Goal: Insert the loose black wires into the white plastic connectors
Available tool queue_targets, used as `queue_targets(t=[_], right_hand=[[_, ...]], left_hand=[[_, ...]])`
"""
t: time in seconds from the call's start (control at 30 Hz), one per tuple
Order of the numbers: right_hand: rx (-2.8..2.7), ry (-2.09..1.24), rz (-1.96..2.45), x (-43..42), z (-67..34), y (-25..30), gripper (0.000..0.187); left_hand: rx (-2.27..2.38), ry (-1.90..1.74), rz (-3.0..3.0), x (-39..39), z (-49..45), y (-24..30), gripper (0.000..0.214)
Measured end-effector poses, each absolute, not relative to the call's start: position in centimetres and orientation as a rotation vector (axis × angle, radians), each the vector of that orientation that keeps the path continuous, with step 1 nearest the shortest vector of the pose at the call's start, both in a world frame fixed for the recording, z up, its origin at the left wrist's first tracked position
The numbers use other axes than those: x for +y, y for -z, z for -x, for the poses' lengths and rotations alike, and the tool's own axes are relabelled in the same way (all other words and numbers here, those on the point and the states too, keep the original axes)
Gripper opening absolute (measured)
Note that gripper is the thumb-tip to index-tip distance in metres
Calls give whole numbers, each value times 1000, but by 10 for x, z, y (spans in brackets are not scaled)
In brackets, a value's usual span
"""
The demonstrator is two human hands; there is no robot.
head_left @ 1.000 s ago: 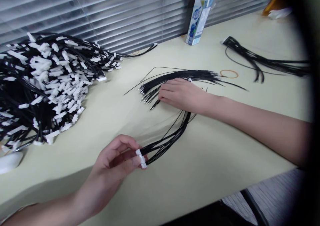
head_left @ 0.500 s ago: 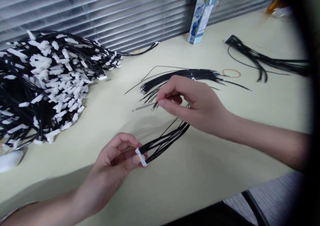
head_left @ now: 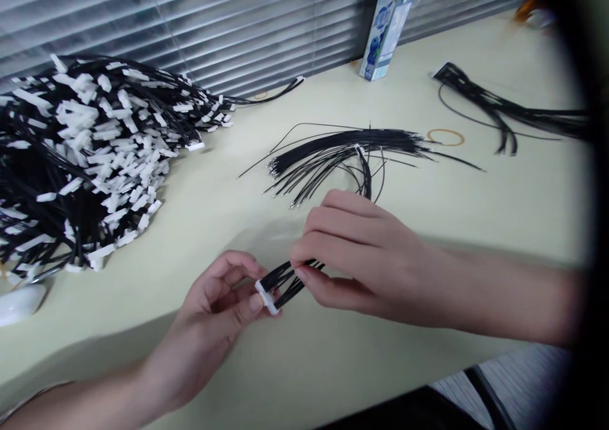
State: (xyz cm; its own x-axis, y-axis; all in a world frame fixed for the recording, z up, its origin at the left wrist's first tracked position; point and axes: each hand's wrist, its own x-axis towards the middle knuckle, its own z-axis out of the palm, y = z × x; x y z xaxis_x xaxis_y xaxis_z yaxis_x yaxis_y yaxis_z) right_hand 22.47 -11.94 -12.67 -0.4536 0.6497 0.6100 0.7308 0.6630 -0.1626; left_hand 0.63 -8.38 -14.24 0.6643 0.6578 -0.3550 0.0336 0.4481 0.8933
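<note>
On the left of the counter (head_left: 223, 189), a cable pile (head_left: 111, 144) lies heaped. The left hand (head_left: 204, 328) pinches a white connector (head_left: 267, 297) with black wires (head_left: 276, 276) running right. Loose wires (head_left: 333, 143) lie farther back. Nearer, the right hand (head_left: 366, 259) bends its fingertips together at the black wires; I cannot tell whether it grips one. Far right are a carton (head_left: 385, 33) and a cable bundle (head_left: 485, 99).

1 head-worn camera looks forward and down across the tabletop (head_left: 304, 366), with the left hand (head_left: 214, 319) and right hand (head_left: 364, 255) close to it and the venetian blinds (head_left: 247, 30) farther off along the top.
</note>
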Motion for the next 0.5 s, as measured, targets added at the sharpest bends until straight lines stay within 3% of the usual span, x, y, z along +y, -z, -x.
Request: queue_targets(t=[0.5], right_hand=[[-2221,372,997,-121,-226,132,17]], left_hand=[[745,-438,-1033,-83,-4,145,15]])
